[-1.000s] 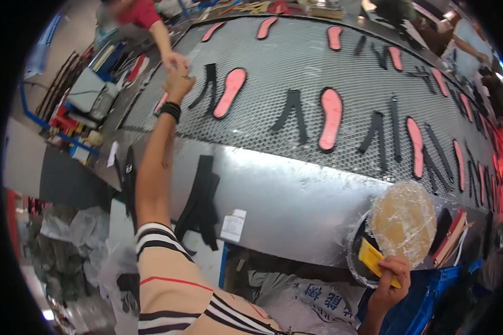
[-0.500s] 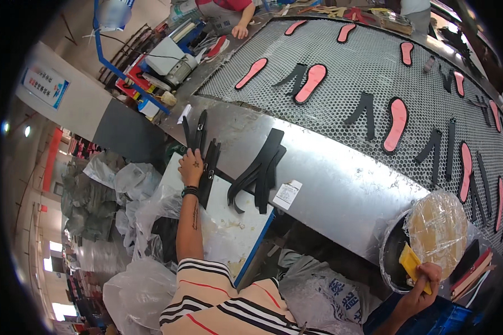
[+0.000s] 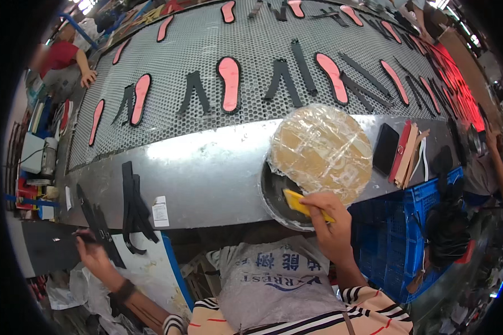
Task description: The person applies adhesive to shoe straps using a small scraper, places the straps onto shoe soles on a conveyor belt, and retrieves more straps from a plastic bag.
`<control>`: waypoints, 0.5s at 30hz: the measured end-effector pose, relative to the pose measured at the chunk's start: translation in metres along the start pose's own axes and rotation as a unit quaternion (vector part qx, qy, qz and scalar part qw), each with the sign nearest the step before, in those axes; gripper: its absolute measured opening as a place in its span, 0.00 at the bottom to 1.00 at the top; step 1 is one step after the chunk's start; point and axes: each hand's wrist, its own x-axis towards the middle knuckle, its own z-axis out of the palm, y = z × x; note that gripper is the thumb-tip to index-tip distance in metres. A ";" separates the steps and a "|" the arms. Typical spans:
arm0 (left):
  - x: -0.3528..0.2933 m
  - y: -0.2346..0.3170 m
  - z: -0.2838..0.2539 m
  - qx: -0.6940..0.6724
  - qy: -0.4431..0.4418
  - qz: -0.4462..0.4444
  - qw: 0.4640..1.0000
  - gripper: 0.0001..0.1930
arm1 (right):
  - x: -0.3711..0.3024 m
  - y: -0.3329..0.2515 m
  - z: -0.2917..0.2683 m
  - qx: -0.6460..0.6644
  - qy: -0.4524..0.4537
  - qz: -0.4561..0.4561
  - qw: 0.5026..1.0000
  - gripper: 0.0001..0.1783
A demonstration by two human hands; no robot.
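Observation:
My right hand (image 3: 331,219) grips a flat yellow-handled tool (image 3: 303,205) over the open side of a round metal pan (image 3: 271,207). A round lid wrapped in clear film (image 3: 324,151) covers much of the pan. At lower left my left hand (image 3: 95,258) pinches a small dark strap end (image 3: 85,235), blurred, with a glint on it. Dark buckled straps (image 3: 98,220) lie beside that hand, across the metal edge and a white board (image 3: 142,257). More black straps (image 3: 133,195) lie bunched to their right.
A mesh table (image 3: 167,125) holds several pink insoles (image 3: 229,84) and black straps. A paper label (image 3: 160,211) lies on the metal edge. A phone (image 3: 385,148) and strips (image 3: 406,153) lie right of the lid, above blue crates (image 3: 385,245). Another person's hand (image 3: 88,78) rests at far left.
The view has swung right, bringing the pan toward the middle. My left hand has come away from the straps with a dark piece in its fingers. My right hand still holds the yellow-handled tool.

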 end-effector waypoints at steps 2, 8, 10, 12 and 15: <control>-0.067 -0.056 0.092 0.129 -0.022 -0.048 0.990 0.12 | 0.005 -0.001 0.001 -0.019 -0.023 -0.021 0.999 0.08; -0.200 -0.200 0.251 0.227 -0.024 -0.199 0.953 0.16 | 0.001 0.005 0.006 0.008 -0.085 -0.033 0.996 0.08; -0.214 -0.226 0.268 0.258 -0.039 -0.195 0.946 0.17 | 0.002 0.003 0.008 0.000 -0.053 -0.097 0.994 0.09; -0.222 -0.247 0.261 0.248 -0.029 -0.215 0.944 0.15 | 0.000 0.002 0.006 0.008 -0.044 -0.087 0.995 0.10; -0.227 -0.261 0.257 0.253 -0.030 -0.210 0.944 0.13 | -0.003 -0.007 0.000 0.041 -0.011 -0.112 0.993 0.11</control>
